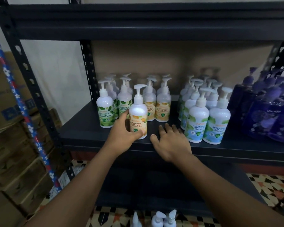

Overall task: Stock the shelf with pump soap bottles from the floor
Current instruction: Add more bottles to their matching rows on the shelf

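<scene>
Left hand (pixel 123 133) wraps the lower body of an orange-label bottle (pixel 138 115) standing at the front of the shelf (pixel 82 131), while the right hand (pixel 169 141) is spread and empty just beside it. Sliding it straight back against the matching bottles (pixel 162 108), base flat, should keep the smooth, round plastic from tipping. More floor bottles (pixel 159 219) wait below.

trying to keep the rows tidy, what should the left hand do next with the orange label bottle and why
Probably slide the orange-label bottle slightly back against the orange-label row, then release. The left hand grips it upright on the shelf, ahead of that row; the right hand is open beside it.
</scene>
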Tool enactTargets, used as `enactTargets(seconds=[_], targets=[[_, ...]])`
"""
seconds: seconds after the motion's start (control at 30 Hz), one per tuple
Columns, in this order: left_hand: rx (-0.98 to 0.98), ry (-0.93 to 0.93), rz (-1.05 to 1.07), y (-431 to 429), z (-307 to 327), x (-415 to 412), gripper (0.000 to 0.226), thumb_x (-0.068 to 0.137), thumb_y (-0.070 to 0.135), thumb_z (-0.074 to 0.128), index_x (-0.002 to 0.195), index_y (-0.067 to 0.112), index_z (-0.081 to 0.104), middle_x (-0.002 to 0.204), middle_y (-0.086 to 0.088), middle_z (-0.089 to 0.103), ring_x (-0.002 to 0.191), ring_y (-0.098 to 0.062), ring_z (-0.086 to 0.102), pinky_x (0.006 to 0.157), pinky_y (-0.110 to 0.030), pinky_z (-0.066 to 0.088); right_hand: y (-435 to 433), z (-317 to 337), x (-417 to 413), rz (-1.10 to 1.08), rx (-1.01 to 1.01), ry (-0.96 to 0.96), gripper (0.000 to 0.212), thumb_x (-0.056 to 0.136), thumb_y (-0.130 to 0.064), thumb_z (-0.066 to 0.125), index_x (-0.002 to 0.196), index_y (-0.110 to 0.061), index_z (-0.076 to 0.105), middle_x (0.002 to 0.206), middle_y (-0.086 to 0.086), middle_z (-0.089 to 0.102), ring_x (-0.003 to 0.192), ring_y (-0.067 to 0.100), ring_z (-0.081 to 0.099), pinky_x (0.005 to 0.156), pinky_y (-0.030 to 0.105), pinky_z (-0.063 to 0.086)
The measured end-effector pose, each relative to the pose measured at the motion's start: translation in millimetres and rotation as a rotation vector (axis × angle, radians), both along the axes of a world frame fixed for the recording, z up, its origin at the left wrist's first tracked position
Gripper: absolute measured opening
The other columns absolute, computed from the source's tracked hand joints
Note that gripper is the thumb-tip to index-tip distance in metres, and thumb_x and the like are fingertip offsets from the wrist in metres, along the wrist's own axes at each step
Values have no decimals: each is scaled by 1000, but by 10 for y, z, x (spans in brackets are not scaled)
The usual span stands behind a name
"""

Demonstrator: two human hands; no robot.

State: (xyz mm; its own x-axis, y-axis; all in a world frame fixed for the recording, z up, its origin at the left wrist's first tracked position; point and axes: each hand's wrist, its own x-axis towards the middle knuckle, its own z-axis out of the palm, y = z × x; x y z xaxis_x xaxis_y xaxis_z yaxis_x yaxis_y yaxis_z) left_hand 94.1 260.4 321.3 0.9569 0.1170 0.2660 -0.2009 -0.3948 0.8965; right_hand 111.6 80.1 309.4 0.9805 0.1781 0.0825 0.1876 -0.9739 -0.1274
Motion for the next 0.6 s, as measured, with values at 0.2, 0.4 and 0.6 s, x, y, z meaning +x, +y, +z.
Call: enactTargets(seconds=[0.2, 0.4, 0.6], targets=[[66, -2, 163, -154, -5, 115, 73, 73, 26, 91, 134, 13, 53, 113, 6, 64, 98, -10, 65, 86, -26, 52, 16, -7, -5, -15, -4, -3, 79, 98, -60, 19, 159, -10, 24, 167, 12, 20, 154, 30, 14, 125, 44, 14], [108, -20, 194, -328, 24, 308, 65, 74, 25, 90, 129, 8, 57, 119, -3, 69, 90, -9, 62, 68, -11, 42, 17, -11, -11, -24, 7, -11, 80, 98, -60, 20, 158, -7, 25, 166, 13, 22, 154, 30, 15, 125, 43, 14], [127, -30, 221, -389, 16, 390, 63, 77, 24, 88, 129, 6, 57, 122, -6, 67, 92, -7, 56, 60, -6, 35, 22, -10, -15, -24, 1, -24, 80, 98, -59, 21, 158, -6, 26, 165, 15, 24, 154, 31, 17, 125, 43, 15]])
